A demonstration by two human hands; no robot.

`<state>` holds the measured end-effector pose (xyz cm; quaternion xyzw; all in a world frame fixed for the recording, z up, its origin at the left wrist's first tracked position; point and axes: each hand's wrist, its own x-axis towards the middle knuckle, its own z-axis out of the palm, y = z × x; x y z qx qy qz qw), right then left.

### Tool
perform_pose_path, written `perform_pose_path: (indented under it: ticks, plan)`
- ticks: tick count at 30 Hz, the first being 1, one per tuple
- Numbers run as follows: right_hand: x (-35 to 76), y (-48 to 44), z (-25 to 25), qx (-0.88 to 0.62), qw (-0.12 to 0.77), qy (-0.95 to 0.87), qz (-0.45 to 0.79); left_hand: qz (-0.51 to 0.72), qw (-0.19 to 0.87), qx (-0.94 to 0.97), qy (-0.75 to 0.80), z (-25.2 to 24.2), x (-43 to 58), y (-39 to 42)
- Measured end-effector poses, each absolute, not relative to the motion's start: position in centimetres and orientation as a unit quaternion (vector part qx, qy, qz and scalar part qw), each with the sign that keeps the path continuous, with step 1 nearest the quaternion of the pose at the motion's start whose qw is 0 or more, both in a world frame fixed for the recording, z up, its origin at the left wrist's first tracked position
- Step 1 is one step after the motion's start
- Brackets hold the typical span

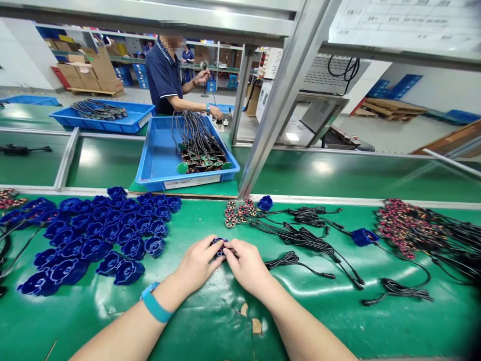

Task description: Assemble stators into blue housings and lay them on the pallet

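Both hands meet over the green mat around a small blue plastic housing (220, 240), with a bit of reddish winding showing inside. My left hand (201, 260), a blue band at its wrist, is closed on the housing's left side. The fingers of my right hand (244, 263) pinch at its right side; their tips partly cover what they press. A bundled black cable (289, 259) lies just right of my right hand, and whether it joins the held part is hidden. Beyond my hands sits a cluster of copper-wound motor stators (230, 211) with black cables, beside a single blue housing (265, 202).
Many blue housings (110, 233) spread across the left. A heap of wired stators (402, 225) lies at the right, near another blue housing (363, 236). A blue tray (158, 150) of cabled circuit boards stands behind, below a metal post (278, 100). A co-worker (165, 75) works opposite.
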<state>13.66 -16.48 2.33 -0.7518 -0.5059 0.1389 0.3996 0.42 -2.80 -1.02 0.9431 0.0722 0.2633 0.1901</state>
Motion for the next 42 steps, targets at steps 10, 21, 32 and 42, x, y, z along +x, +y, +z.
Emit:
perform_pose_path:
  ticks: [10,21,32,42]
  plan:
    - [14.6,-16.6,2.5,-0.733,0.427,-0.473,0.238,0.254,0.218,0.938,0.093,-0.1,0.6,-3.4]
    - [15.0,-16.9,2.8,-0.731,0.38,-0.535,0.187,0.254,0.257,0.926,0.104,-0.6,0.7,-3.3]
    - [14.4,-17.1,2.3,-0.74,0.317,-0.574,0.152,0.234,0.289,0.924,0.09,-0.2,0.5,-3.1]
    - [13.2,-17.7,0.2,-0.769,0.169,-0.616,0.031,0.237,0.305,0.918,0.086,0.0,0.8,-3.1]
